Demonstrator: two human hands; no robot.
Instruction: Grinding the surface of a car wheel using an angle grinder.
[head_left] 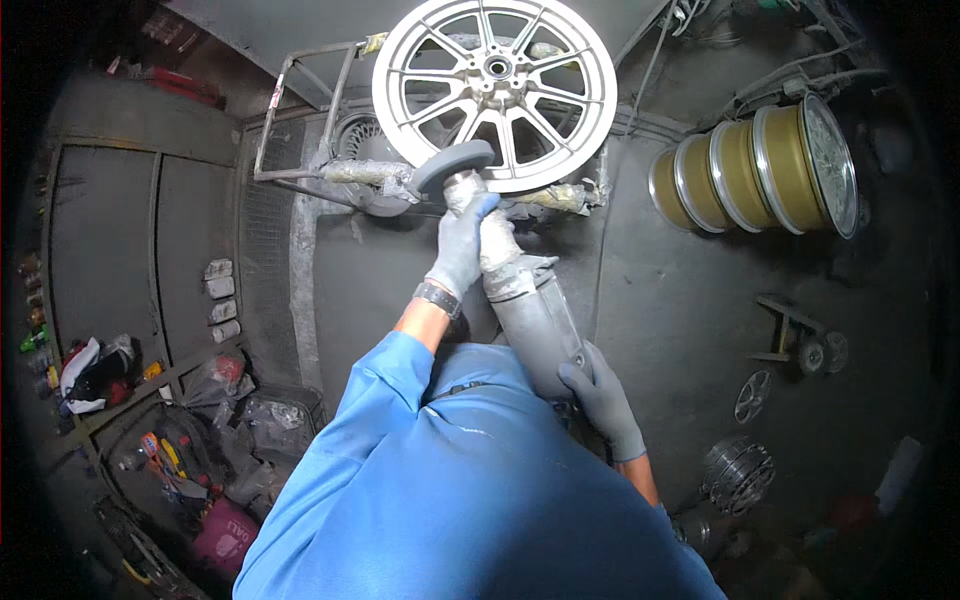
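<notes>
a workshop for wheels, a bare metal spoked wheel (498,68) against a metal frame (370,172), a power tool (537,325) with a round disc, a stack of gold-barrelled rims (745,170) on grey floor (650,330), clutter (180,455) at left

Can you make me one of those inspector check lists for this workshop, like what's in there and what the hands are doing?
Surface: metal frame with wrapped bars; the wheel seems to rest on it
Work things: silver spoked wheel; grey power tool with a round grey disc overlapping the wheel's lower left edge, contact unclear
Clutter: pink bag among plastic bags at lower left
Hands: gloved left hand around the tool's neck, gloved right hand at its rear end
Cables: nothing seen clearly on the tool
Surroundings: gold rims in a row at right; dark floor
</notes>
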